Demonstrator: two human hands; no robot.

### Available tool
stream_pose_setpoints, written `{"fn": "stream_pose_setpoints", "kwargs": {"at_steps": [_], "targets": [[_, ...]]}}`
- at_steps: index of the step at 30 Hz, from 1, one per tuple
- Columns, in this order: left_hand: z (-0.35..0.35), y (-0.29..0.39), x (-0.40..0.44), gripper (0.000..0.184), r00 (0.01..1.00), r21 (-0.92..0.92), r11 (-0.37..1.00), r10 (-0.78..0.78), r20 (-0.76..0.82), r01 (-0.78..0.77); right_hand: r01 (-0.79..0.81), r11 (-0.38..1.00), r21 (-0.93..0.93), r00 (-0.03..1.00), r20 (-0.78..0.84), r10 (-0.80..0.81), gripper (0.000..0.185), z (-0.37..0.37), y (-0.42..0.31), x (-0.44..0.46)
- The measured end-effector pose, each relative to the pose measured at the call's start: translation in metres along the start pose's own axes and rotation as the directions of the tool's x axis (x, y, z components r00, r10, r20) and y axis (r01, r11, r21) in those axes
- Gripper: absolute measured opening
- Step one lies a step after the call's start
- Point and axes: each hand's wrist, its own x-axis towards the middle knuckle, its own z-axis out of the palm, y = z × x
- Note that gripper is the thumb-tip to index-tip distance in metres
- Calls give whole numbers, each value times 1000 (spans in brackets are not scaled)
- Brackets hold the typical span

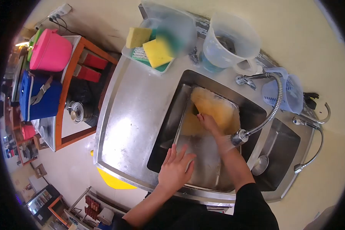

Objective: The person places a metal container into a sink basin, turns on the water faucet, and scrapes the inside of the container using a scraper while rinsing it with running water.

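A large rectangular metal tray lies tilted in the sink basin. Its far part is covered with a yellow-brown film, while the near part looks wet and grey. My right hand reaches into the tray with its fingers closed. A dark greenish edge shows beside the fingertips, too little of it to name. At the tray's left edge is my left hand, open with fingers spread and holding nothing visible. The flexible tap hangs just above my right forearm.
Yellow sponges fill a plastic container on the counter. Behind the basin stands a clear plastic jug, with a bluish perforated basket to its right. A ladle or small bowl lies in the second basin.
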Motion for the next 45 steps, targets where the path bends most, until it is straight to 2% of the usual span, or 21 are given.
{"fn": "stream_pose_setpoints", "kwargs": {"at_steps": [4,5,6,9,12,14,17,21,23,25,26,28,31,33,34,36,38,40,42,44,45], "targets": [[-1,-1,2,24,1000,-18,1000,-2,1,2,54,994,-97,991,128,-42,35,-29,-13,-49],[-1,-1,2,24,1000,-16,1000,-4,3,4,122,981,-152,986,-92,-137,33,-31,-11,-59],[0,-2,1,24,1000,-21,1000,5,5,-4,150,970,-193,957,-217,-192,33,-36,-2,-65],[1,-6,0,25,1000,-26,1000,16,9,-16,-12,927,-374,1000,-4,11,31,-55,79,-53],[1,-5,2,24,1000,-27,1000,16,13,-16,13,821,-571,988,132,76,31,-62,130,-42],[2,-6,2,24,1000,-28,999,22,16,-22,-8,828,-561,988,123,93,30,-49,137,-40],[-1,-4,3,25,999,-59,998,-13,34,15,-138,871,-471,990,-46,132,30,-9,127,-33],[-1,-6,2,25,999,-57,998,-4,43,6,-305,861,-406,923,-348,163,31,42,135,-6],[0,-6,2,25,999,-57,998,-1,37,3,-298,859,-415,901,-420,110,32,61,148,7],[-1,-6,2,25,1000,-65,998,0,26,2,-228,865,-447,921,-388,42,34,72,160,18],[-1,-5,1,25,1000,-66,998,2,23,-1,-154,878,-454,979,-189,74,34,58,140,24],[0,-5,0,25,1000,-52,999,12,21,-11,-34,924,-380,999,6,39,35,35,87,33],[0,-9,4,25,1000,-21,1000,18,13,-18,69,963,-259,996,-35,-81,34,63,27,63],[2,-6,-2,24,1000,-19,1000,14,24,-13,-22,992,-125,993,-115,8,34,78,4,51],[2,-6,-1,24,1000,-14,1000,18,15,-18,-113,993,-13,976,-189,109,34,62,-25,40],[2,-5,0,23,1000,-6,1000,21,2,-21,-165,983,75,953,-243,179,35,39,-48,22],[3,-4,0,23,1000,-8,1000,14,-3,-14,-114,993,7,969,-221,112,38,22,-43,1],[4,-4,-1,23,1000,-1,1000,27,-16,-27,-8,997,-82,998,-67,3,37,-22,-49,-33],[3,-4,0,23,999,4,999,36,-22,-36,-83,995,-63,995,55,87,34,-40,-12,-46],[3,-4,0,23,999,-1,1000,29,-19,-29,-349,937,27,926,164,340,32,-19,88,-35],[3,-4,1,23,1000,-12,1000,22,-12,-22,-136,964,-229,978,122,166,31,-21,113,-39]]}}
